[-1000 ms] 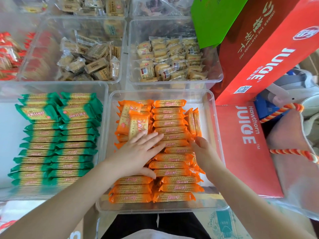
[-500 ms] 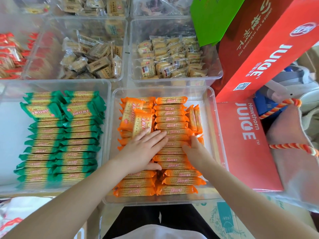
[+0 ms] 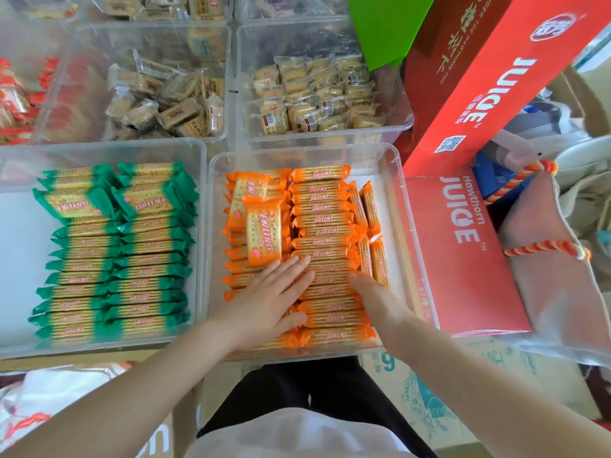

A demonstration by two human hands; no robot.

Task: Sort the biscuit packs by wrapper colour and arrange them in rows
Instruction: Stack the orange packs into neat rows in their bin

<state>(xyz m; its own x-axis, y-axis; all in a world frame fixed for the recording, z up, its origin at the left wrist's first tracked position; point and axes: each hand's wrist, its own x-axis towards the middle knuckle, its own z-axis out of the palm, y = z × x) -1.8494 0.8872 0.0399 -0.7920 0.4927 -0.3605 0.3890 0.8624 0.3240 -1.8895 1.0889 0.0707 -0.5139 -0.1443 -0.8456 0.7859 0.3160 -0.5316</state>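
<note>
Clear plastic bins crowd the frame edge to edge, set side by side in rows. At centre, a clear bin (image 3: 395, 206) holds orange biscuit packs (image 3: 325, 223) laid in two columns running from the far wall toward the near rim, with a few more standing on edge along its right side. Two orange packs lie face up and loose atop the left column, the nearer loose pack (image 3: 263, 231) just beyond the fingertips of the left hand.

That left hand (image 3: 271, 300) lies flat on the left column, fingers straight and close together, thumb spread toward the near rim, pressing on the packs. The right hand (image 3: 377, 297) rests at the right edge of the right column, beside the packs standing on edge; its fingers reach forward, but whether they curl round a pack cannot be told.

At left of the frame, a second bin (image 3: 198, 153) carries green biscuit packs (image 3: 112, 252) in two tidy columns, two of them lying face up at the far end. Across the upper frame, other bins hold clear-wrapped biscuits (image 3: 165, 100) in a jumble and pale snack packs (image 3: 317, 94) in loose rows; red-wrapped packs (image 3: 16, 97) show at far left. Red juice cartons (image 3: 463, 239) fill the right side, a green sheet (image 3: 386, 24) above them.
</note>
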